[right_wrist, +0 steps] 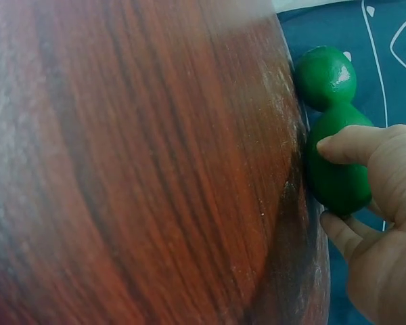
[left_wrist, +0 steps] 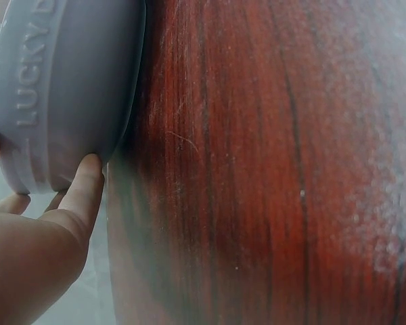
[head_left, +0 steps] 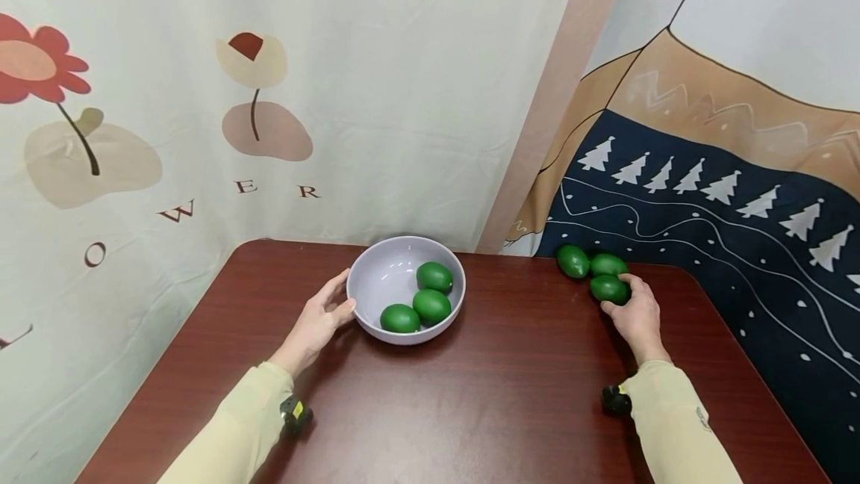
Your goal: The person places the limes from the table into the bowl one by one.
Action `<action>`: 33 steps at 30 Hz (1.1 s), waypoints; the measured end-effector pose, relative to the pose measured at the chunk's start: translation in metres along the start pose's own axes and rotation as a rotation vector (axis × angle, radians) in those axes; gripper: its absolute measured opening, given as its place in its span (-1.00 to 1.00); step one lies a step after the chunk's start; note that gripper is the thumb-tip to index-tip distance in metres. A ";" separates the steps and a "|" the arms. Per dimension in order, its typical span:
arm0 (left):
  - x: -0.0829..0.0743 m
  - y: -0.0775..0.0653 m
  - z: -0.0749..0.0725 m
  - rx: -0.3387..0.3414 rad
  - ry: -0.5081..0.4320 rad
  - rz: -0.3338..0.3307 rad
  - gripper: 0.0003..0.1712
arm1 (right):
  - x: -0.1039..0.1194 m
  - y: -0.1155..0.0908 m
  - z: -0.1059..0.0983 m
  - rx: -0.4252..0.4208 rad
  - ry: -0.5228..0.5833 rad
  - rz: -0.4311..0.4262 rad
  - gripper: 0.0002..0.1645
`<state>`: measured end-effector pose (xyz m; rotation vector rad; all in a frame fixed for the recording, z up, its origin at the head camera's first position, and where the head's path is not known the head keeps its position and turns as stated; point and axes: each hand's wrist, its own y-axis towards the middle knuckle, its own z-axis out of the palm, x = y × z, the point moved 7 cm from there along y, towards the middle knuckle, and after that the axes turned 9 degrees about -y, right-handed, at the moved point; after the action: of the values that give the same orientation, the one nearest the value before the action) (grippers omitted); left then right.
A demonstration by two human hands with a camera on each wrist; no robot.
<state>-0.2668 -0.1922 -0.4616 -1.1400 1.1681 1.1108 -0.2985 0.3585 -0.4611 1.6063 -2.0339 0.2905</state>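
Observation:
On the left, a pale grey-purple bowl [head_left: 368, 286] stands on the table with three green limes [head_left: 432, 307] inside. My left hand [head_left: 314, 326] holds it by its left side. The left wrist view shows fingertips against the bowl's outer wall [left_wrist: 88, 88], which has raised lettering, and another digit up by the rim. Far to the right, my right hand [head_left: 634, 316] holds a lime [head_left: 609, 289] between thumb and fingers. Two other limes [head_left: 573, 261] lie just behind it. In the right wrist view, the thumb presses on the held lime [right_wrist: 335, 179].
A dark red-brown wooden table [head_left: 510, 364] lies under everything. Its back edge meets a pale printed curtain [head_left: 403, 95], close behind the bowl. Dark blue cloth with white trees [head_left: 712, 208] hangs along the right edge, near the limes.

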 end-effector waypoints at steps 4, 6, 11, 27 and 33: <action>0.000 0.000 0.000 -0.003 0.002 0.007 -0.27 | 0.000 -0.001 0.000 -0.016 -0.005 -0.013 -0.25; 0.001 0.000 0.000 -0.003 0.005 0.008 -0.27 | 0.000 -0.001 0.000 -0.020 -0.005 -0.014 -0.25; 0.001 0.000 -0.001 -0.004 0.008 0.012 -0.27 | 0.000 -0.002 0.001 -0.030 -0.002 -0.013 -0.26; 0.000 -0.001 -0.001 -0.006 0.008 0.016 -0.28 | 0.007 -0.007 -0.002 -0.088 0.047 -0.022 -0.31; 0.001 0.000 -0.001 0.004 -0.011 0.024 -0.27 | 0.016 -0.008 -0.004 -0.105 0.085 -0.035 -0.34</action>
<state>-0.2669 -0.1930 -0.4622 -1.1183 1.1776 1.1306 -0.2928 0.3444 -0.4507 1.5376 -1.9232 0.2322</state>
